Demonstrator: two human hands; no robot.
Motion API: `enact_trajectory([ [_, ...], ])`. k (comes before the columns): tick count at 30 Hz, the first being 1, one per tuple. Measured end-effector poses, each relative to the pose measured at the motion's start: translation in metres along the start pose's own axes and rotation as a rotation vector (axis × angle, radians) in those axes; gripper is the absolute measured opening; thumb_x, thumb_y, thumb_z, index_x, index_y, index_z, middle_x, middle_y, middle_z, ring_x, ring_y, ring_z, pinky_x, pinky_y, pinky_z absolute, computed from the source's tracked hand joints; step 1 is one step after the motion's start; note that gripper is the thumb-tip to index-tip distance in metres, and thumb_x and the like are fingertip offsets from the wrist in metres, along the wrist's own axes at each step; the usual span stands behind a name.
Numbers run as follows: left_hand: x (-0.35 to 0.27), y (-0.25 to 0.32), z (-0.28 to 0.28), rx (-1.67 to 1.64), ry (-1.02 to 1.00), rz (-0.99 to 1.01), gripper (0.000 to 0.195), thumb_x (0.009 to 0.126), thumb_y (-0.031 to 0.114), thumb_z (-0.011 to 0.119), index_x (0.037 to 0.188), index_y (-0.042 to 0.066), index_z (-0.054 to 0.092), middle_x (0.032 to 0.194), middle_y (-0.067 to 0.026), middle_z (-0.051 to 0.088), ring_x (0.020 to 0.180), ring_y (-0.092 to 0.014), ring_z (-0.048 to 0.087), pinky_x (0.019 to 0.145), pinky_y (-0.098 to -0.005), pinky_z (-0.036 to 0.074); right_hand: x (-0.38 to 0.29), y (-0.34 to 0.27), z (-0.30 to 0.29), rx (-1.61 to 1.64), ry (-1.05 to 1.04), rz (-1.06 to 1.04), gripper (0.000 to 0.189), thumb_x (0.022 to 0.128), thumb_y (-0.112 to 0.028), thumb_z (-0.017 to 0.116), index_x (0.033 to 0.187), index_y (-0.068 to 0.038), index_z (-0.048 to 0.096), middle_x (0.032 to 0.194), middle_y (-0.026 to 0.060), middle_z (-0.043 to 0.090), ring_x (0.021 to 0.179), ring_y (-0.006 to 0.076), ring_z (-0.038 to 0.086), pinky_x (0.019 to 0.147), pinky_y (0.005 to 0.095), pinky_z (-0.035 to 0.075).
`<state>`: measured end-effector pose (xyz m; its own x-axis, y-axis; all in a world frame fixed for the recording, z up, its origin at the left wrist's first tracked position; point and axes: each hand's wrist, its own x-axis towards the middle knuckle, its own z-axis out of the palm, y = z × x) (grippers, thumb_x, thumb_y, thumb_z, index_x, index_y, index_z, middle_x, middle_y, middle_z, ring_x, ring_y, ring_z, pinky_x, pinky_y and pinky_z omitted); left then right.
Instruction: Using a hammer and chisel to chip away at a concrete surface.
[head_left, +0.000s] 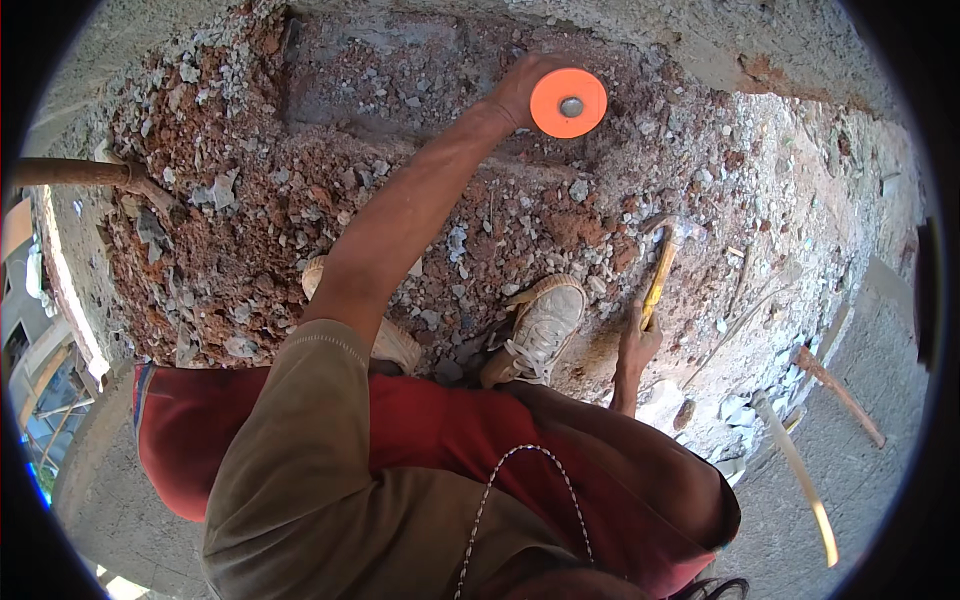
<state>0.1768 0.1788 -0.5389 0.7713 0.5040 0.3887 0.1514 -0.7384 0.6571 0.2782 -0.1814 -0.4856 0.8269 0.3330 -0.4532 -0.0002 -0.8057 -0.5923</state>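
My left arm reaches forward over the broken ground, and my left hand (523, 88) grips a cold chisel with a round orange hand guard (551, 112). The chisel's metal striking end (571, 107) faces up at me; its shaft and tip are hidden beneath the guard. Low on the right, near my shoe, my right hand (639, 343) is closed around the yellow handle of a claw hammer (661, 271). The hammer's head points away from me, close to the rubble. A shallow rectangular recess (375, 82) in the ground lies beside the left hand.
Loose red soil and stone chips (262, 247) surround my shoes (541, 330). A digging tool's wooden handle (75, 172) enters at left. On the right lie a wooden-handled tool (844, 401) and a long pale-yellow handle (799, 472). A rough concrete edge (675, 45) bounds the far side.
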Motion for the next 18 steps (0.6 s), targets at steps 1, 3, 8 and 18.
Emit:
enact_trajectory([
  [1,-0.006,0.007,0.001,-0.007,0.004,-0.002,0.042,0.052,0.023,0.072,0.088,0.009,0.056,0.084,-0.0058,0.057,0.077,-0.022,0.055,0.071,-0.0355,0.044,-0.001,-0.002,-0.002,-0.008,0.004,0.000,0.028,0.078,-0.028,0.054,0.081,0.000,0.054,0.058,0.0037,0.053,0.051,0.0083,0.048,0.046,0.0209,0.037],
  [3,-0.022,0.024,-0.002,0.232,-0.022,-0.144,0.040,0.052,0.022,0.073,0.087,0.011,0.057,0.082,-0.0068,0.058,0.073,-0.022,0.057,0.065,-0.0354,0.048,-0.001,-0.006,-0.004,-0.027,-0.016,0.025,0.028,0.078,-0.027,0.054,0.081,0.001,0.054,0.057,0.0036,0.053,0.051,0.0085,0.048,0.047,0.0210,0.037],
  [8,-0.038,0.031,-0.003,-0.140,0.002,-0.066,0.037,0.055,0.027,0.071,0.085,0.011,0.058,0.081,-0.0069,0.060,0.070,-0.022,0.059,0.063,-0.0343,0.050,0.002,0.003,0.005,0.029,0.007,-0.015,0.022,0.077,-0.022,0.057,0.079,-0.001,0.053,0.059,0.0000,0.048,0.051,0.0068,0.041,0.045,0.0216,0.034],
  [18,-0.005,0.026,0.030,0.034,0.090,-0.067,0.031,0.053,0.022,0.071,0.079,0.016,0.055,0.075,0.0033,0.052,0.078,-0.017,0.050,0.072,-0.0330,0.035,0.000,0.007,0.003,0.019,0.017,0.002,0.026,0.076,-0.027,0.057,0.075,-0.001,0.051,0.056,-0.0017,0.043,0.050,0.0066,0.036,0.045,0.0220,0.030],
])
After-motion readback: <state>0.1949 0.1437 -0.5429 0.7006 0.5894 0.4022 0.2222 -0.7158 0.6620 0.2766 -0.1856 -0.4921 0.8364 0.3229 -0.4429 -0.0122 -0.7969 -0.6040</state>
